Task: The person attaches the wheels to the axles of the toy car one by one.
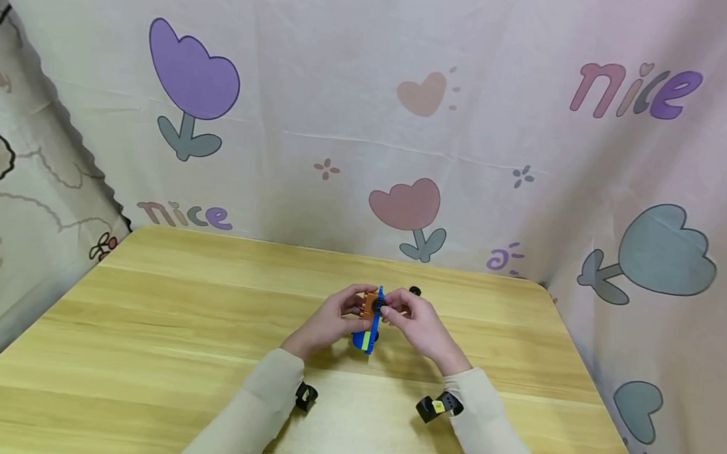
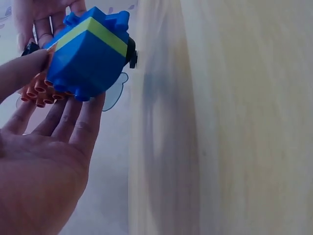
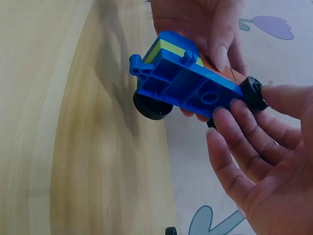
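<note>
A toy car (image 1: 374, 324) with a blue body, a lime stripe and an orange studded block is held above the table, its blue underside (image 3: 183, 88) turned to the right wrist view. My left hand (image 1: 334, 319) grips the car around the orange block (image 2: 36, 90). My right hand (image 1: 419, 322) pinches a black wheel (image 3: 253, 93) at one corner of the underside, the thumb on its outer face. Another black wheel (image 3: 152, 106) sits at the striped end. One peg (image 3: 190, 58) near the stripe carries no wheel. Part of a further black wheel shows behind the right fingertips.
A loose black wheel (image 1: 415, 291) lies on the wooden table (image 1: 186, 301) just beyond my right hand. Black wrist straps hang at both sleeves. A printed curtain (image 1: 319, 105) stands behind the table's far edge.
</note>
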The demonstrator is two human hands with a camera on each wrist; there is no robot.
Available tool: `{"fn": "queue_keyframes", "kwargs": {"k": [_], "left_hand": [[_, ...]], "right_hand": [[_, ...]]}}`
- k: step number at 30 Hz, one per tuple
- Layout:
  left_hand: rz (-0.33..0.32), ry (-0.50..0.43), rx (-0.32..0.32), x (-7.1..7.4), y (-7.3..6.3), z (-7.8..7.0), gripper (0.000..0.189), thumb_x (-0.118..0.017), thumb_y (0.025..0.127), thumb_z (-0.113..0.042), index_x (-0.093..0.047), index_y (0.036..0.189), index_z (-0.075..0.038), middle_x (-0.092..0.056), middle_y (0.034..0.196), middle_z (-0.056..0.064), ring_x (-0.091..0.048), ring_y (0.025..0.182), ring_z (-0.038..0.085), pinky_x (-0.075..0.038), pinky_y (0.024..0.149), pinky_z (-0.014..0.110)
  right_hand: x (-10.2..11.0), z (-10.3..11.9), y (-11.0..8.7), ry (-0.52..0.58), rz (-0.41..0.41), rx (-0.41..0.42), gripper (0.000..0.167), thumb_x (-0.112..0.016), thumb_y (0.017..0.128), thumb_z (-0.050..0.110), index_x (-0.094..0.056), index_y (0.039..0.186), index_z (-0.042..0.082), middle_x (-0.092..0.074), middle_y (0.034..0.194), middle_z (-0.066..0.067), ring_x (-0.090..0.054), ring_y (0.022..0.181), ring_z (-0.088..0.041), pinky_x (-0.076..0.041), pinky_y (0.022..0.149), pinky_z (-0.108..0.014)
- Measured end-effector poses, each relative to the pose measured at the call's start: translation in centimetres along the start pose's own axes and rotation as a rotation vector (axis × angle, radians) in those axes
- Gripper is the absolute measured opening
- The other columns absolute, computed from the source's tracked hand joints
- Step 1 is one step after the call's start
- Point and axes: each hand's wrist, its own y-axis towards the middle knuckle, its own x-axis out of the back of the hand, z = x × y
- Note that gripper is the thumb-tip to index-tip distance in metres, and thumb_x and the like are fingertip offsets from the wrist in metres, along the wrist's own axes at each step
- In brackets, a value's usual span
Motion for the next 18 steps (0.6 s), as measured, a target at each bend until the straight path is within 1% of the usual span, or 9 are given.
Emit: {"fn": "queue_keyframes", "kwargs": {"k": [5,8,11,14,16,18], "left_hand": [[-0.003,0.002,-0.005,0.1,-0.1,0.0,0.061,-0.065,0.093,-0.002,-0.039,0.148,-0.012,-0.060,0.120,0.015,-0.059,0.108,0.030,-0.050,0.093,0.042],[-0.014,-0.011,0.013,0.2,-0.1,0.0,0.063,-0.065,0.094,-0.003,-0.036,0.149,-0.011,-0.062,0.119,0.015,-0.059,0.108,0.030,-0.048,0.095,0.043],[-0.026,-0.021,0.036,0.3,-0.1,0.2,0.061,-0.066,0.094,-0.007,-0.036,0.148,-0.008,-0.061,0.122,0.014,-0.058,0.109,0.030,-0.049,0.094,0.042],[-0.039,-0.028,0.055,0.4,0.0,0.2,0.058,-0.068,0.094,-0.011,-0.040,0.145,-0.005,-0.059,0.126,0.015,-0.058,0.110,0.030,-0.051,0.092,0.040],[-0.052,-0.029,0.057,0.4,0.0,0.1,0.056,-0.069,0.093,-0.012,-0.044,0.143,-0.003,-0.059,0.127,0.014,-0.058,0.110,0.029,-0.051,0.091,0.039],[-0.061,-0.019,0.059,0.4,-0.1,0.0,0.055,-0.070,0.092,-0.013,-0.047,0.141,-0.001,-0.059,0.127,0.015,-0.058,0.111,0.029,-0.051,0.092,0.038]], "right_hand": [[0.4,0.0,0.0,0.001,0.024,0.016,0.025,-0.059,0.100,0.020,-0.062,0.117,0.002,-0.064,0.098,-0.011,-0.063,0.093,-0.037,-0.052,0.083,-0.049],[1.0,0.0,-0.2,-0.010,0.021,0.022,0.022,-0.058,0.101,0.019,-0.063,0.115,0.004,-0.066,0.100,-0.010,-0.064,0.094,-0.037,-0.052,0.084,-0.052],[1.8,-0.1,-0.4,-0.057,0.013,0.026,0.016,-0.058,0.100,0.016,-0.065,0.112,0.007,-0.067,0.100,-0.012,-0.063,0.094,-0.036,-0.052,0.081,-0.049],[2.6,-0.2,-0.5,-0.105,0.005,0.025,0.014,-0.059,0.099,0.014,-0.066,0.110,0.008,-0.067,0.101,-0.013,-0.064,0.094,-0.034,-0.052,0.078,-0.042],[3.0,-0.3,-0.6,-0.132,-0.005,0.022,0.014,-0.059,0.099,0.013,-0.066,0.110,0.007,-0.067,0.099,-0.011,-0.064,0.094,-0.033,-0.052,0.077,-0.039],[3.3,-0.4,-0.6,-0.161,-0.026,0.020,0.013,-0.060,0.098,0.011,-0.066,0.109,0.006,-0.067,0.098,-0.009,-0.064,0.091,-0.029,-0.052,0.077,-0.037]]}}
